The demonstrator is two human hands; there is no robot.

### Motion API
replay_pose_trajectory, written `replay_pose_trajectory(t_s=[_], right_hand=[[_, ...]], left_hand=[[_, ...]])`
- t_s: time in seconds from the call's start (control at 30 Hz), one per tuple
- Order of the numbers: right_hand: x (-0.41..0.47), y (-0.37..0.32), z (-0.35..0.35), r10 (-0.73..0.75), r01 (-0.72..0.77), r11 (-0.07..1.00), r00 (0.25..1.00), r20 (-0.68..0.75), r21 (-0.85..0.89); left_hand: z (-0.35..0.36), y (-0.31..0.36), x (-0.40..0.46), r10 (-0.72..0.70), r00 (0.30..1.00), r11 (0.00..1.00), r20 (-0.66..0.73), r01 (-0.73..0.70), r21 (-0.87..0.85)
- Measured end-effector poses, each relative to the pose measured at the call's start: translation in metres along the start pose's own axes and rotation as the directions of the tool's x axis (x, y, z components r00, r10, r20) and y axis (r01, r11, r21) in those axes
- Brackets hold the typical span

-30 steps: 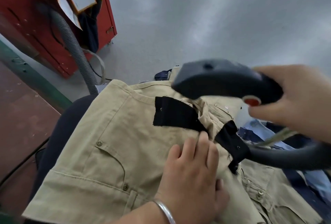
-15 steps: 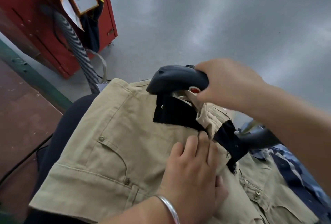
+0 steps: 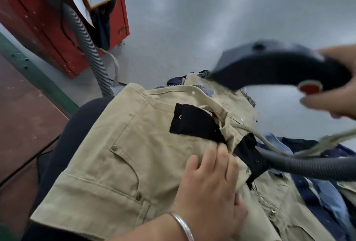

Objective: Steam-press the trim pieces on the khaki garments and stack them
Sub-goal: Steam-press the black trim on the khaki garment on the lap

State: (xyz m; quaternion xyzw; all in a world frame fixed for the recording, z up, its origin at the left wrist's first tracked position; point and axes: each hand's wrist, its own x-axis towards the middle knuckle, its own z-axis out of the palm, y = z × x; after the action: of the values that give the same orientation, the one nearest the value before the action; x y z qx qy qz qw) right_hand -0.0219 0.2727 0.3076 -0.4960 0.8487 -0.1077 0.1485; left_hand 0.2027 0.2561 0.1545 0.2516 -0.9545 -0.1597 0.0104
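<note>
A khaki garment [image 3: 119, 163] lies spread over a dark padded board [image 3: 63, 144]. Two black trim pieces sit near its waistband: one [image 3: 194, 123] flat on the left, the other [image 3: 250, 156] slanting down to the right. My left hand [image 3: 210, 186] presses flat on the khaki cloth just below the gap between them, fingers straight. My right hand [image 3: 335, 94] grips the handle of a dark steam iron [image 3: 273, 67], held in the air above and to the right of the waistband. Its grey hose [image 3: 308, 167] trails across the right side.
More khaki and blue garments [image 3: 317, 192] are piled at the right. A red cabinet [image 3: 48, 19] with a clipboard and a grey ribbed hose [image 3: 90, 52] stands at the back left. A green-edged brown table [image 3: 21, 117] runs along the left.
The iron was down at the left black trim half a second ago; my right hand has now lifted it up and away to the right. My left hand has stayed in place.
</note>
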Motion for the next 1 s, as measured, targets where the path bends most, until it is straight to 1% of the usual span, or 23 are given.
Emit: replay_pose_trajectory(t_s=[0.1, 0.23, 0.3, 0.43, 0.53, 0.6, 0.67, 0.7, 0.83, 0.97, 1.0], right_hand=[[-0.025, -0.004, 0.026, -0.051, 0.059, 0.99, 0.996, 0.067, -0.125], [-0.033, -0.014, 0.059, -0.004, 0.024, 0.981, 0.994, 0.106, -0.193], [-0.024, -0.019, 0.073, 0.03, -0.008, 0.974, 0.995, 0.096, -0.227], [0.008, -0.034, 0.094, -0.025, 0.015, 0.983, 0.998, -0.054, -0.181], [0.03, -0.041, 0.091, 0.007, -0.02, 0.996, 0.989, -0.148, -0.085], [0.034, -0.038, 0.073, 0.03, -0.03, 1.0, 0.987, -0.157, 0.003], [0.025, -0.033, 0.052, 0.014, -0.004, 0.997, 0.993, -0.12, 0.079], [0.016, -0.029, 0.044, 0.001, 0.007, 0.996, 0.995, -0.095, 0.086], [-0.026, -0.013, 0.039, 0.02, -0.02, 1.0, 1.0, 0.011, 0.013], [-0.048, -0.002, 0.062, 0.095, -0.083, 0.992, 0.987, 0.13, -0.096], [-0.046, -0.002, 0.069, 0.102, -0.085, 0.988, 0.986, 0.131, -0.126]], left_hand=[[0.0, 0.001, 0.002, -0.008, 1.0, 1.0, -0.007, 0.008, -0.003], [0.0, 0.001, 0.002, 0.013, 0.998, 1.0, -0.055, -0.013, 0.006], [0.001, -0.001, 0.002, 0.02, 0.997, 1.0, -0.072, -0.02, 0.001], [0.002, 0.0, 0.001, 0.007, 0.999, 1.0, -0.039, -0.007, -0.001], [0.001, 0.001, 0.0, 0.008, 1.0, 1.0, -0.019, -0.008, -0.006], [0.0, -0.001, 0.0, -0.001, 1.0, 1.0, -0.026, 0.001, -0.003], [0.0, -0.002, 0.0, -0.003, 0.999, 1.0, -0.033, 0.003, -0.001], [0.0, -0.003, 0.0, -0.004, 0.999, 1.0, -0.034, 0.004, -0.002], [0.001, -0.003, 0.002, 0.008, 0.999, 1.0, -0.045, -0.008, -0.001], [0.003, 0.0, 0.002, 0.015, 0.999, 1.0, -0.041, -0.014, 0.023], [0.003, 0.0, 0.002, 0.016, 0.999, 0.999, -0.036, -0.015, 0.03]])
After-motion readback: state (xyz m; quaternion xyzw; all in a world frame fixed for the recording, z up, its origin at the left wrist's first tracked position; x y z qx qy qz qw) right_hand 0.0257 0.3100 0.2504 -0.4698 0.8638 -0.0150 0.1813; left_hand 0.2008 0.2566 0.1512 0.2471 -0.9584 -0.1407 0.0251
